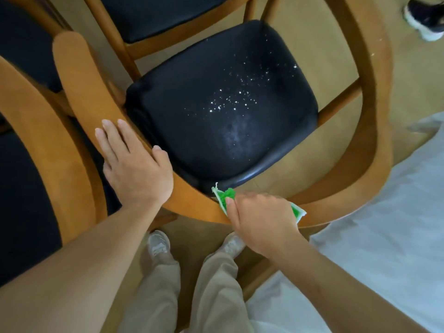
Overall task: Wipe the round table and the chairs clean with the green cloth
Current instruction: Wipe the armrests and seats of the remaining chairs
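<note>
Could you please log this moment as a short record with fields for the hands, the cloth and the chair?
left hand: left hand rests flat, fingers straight, on the wooden backrest rail
right hand: right hand grips the green cloth on the same rail
chair seat: black seat carries white specks and a dusty smear
neighbours: second chair behind; white covering at right
seat wiped: not yet

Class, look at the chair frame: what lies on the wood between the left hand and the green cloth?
Nothing: in the head view, the curved wooden rail runs bare from the left hand to the green cloth gripped by the right hand.
</note>
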{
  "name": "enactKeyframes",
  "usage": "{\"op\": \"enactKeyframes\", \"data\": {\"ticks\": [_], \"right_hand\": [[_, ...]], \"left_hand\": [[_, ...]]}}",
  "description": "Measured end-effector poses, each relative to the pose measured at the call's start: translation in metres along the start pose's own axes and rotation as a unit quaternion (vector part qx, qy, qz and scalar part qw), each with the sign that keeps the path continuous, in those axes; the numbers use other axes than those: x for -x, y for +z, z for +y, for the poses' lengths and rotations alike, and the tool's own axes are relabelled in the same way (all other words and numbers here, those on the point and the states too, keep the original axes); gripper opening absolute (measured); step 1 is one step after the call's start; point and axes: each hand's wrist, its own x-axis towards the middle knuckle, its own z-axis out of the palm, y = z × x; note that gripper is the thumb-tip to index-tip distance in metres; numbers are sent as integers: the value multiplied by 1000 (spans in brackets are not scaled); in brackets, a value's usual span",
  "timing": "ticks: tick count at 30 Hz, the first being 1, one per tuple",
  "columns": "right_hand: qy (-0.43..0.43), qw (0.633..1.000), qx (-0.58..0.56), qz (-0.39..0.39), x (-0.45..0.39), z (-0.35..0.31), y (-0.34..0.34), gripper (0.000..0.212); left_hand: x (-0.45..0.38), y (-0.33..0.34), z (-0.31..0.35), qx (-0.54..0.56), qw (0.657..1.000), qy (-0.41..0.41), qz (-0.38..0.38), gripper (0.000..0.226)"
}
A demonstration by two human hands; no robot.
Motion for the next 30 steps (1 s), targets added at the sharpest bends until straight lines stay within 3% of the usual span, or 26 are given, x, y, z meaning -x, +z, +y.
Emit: {"op": "enactKeyframes", "data": {"ticks": [7, 10, 14, 19, 22, 26, 30], "right_hand": [[-12, 967, 168, -189, 5, 77, -52, 28], [-11, 965, 175, -192, 3, 77, -60, 21], [-23, 970, 66, -235, -7, 31, -44, 29], [-52, 983, -39, -171, -21, -16, -22, 29], [-91, 979, -26, -182, -23, -4, -25, 27], [-109, 955, 54, -272, -19, 35, -42, 34], [-76, 940, 110, -313, -20, 98, -66, 14]], "left_hand": [[1, -3, 5, -15, 1000, -9, -20, 76], [0, -4, 6, -14, 1000, -14, -22, 76], [1, -5, 8, -17, 999, -20, -23, 76], [-1, -1, 6, -25, 999, -21, -9, 73], [-2, 1, 3, -31, 999, -16, -4, 74], [-3, 3, 1, -31, 999, -16, -6, 78], [-2, 3, 2, -26, 999, -18, -8, 78]]}}
